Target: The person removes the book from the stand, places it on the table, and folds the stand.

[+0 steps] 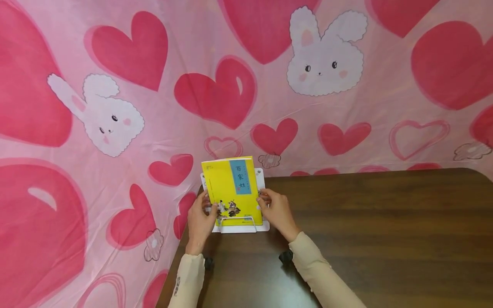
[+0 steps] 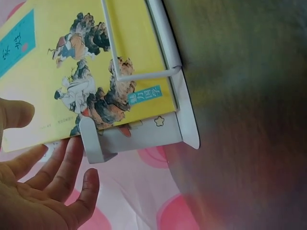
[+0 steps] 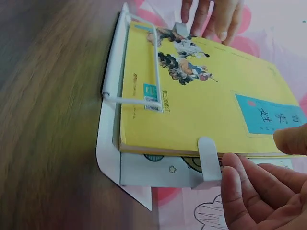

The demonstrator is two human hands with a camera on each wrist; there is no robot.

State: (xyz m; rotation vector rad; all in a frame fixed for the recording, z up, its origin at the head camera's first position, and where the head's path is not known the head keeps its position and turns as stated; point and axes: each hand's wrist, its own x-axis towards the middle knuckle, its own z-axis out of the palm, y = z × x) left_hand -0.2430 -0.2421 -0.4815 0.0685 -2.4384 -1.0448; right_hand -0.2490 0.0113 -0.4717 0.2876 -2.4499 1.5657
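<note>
A yellow book (image 1: 227,184) with a blue title panel and painted figures leans upright on a white book stand (image 1: 260,176). The stand's wire bar (image 2: 146,75) crosses the lower cover, and a side clip (image 3: 208,160) overlaps each side edge. My left hand (image 1: 201,218) holds the book's left side, thumb over the cover and fingers at the edge beside the clip. On the opposite side, my right hand (image 1: 278,211) grips the right edge, its thumb on the cover side and fingertips beside the other clip. Patterned artwork shows on the stand's panel behind the book.
The stand is on a dark brown wooden table (image 1: 366,231), near its back left. A pink cloth (image 1: 154,115) with hearts and rabbit faces hangs behind the table and along its left side. Black straps (image 1: 286,257) show at the wrists.
</note>
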